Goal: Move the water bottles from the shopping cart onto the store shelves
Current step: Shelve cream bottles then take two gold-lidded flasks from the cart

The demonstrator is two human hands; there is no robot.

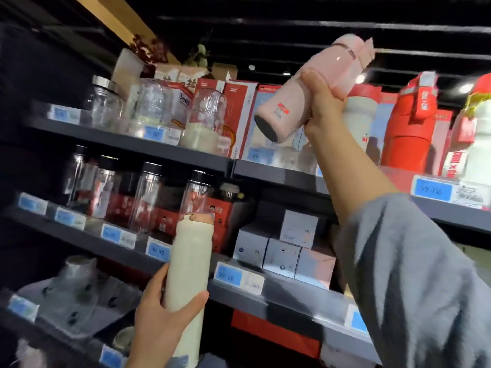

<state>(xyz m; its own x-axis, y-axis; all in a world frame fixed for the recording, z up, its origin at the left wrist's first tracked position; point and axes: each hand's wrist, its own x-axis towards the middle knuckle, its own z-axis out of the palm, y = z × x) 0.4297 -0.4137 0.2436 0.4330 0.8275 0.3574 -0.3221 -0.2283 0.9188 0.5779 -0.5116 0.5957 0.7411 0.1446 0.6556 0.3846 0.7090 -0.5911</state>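
Note:
My right hand [322, 107] grips a pink water bottle [300, 86] around its middle and holds it tilted, base down-left and lid up-right, in front of the top shelf [265, 170]. My left hand [162, 322] grips a tall cream water bottle [188, 272] near its lower half and holds it upright in front of the middle shelf [239, 290]. The shopping cart is out of view.
The top shelf carries glass jars [106, 102], red and white boxes [239, 115] and a big red bottle [409, 123]. Clear glass bottles [146, 197] and grey boxes [281, 251] fill the middle shelf. Blue price tags line the shelf edges. More goods sit on the shelf below.

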